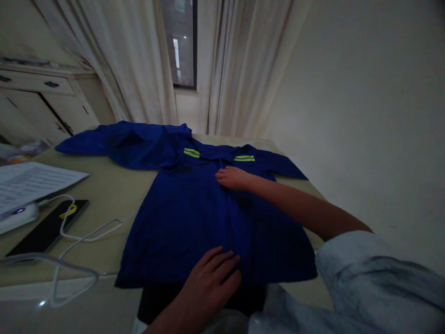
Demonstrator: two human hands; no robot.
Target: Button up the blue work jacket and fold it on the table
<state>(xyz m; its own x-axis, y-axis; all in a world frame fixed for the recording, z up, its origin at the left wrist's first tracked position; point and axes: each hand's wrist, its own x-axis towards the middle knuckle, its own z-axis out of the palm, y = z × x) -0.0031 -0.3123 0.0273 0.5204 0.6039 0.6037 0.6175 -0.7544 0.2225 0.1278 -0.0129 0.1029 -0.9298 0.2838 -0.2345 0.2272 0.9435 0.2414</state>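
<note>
Jacket (181, 208), blue, lies spread front-up on the table (111, 185), left hand (212, 273) open flat on its near edge, right hand (231, 177) open flat below the collar (215, 152), pinning the cloth smooth.

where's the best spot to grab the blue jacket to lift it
Probably the near hem, from your side: the blue jacket lies flat, front up, and that edge reaches the near rim of the table, beside the left hand. A pinch grip fits there; the right hand rests higher up.
</note>
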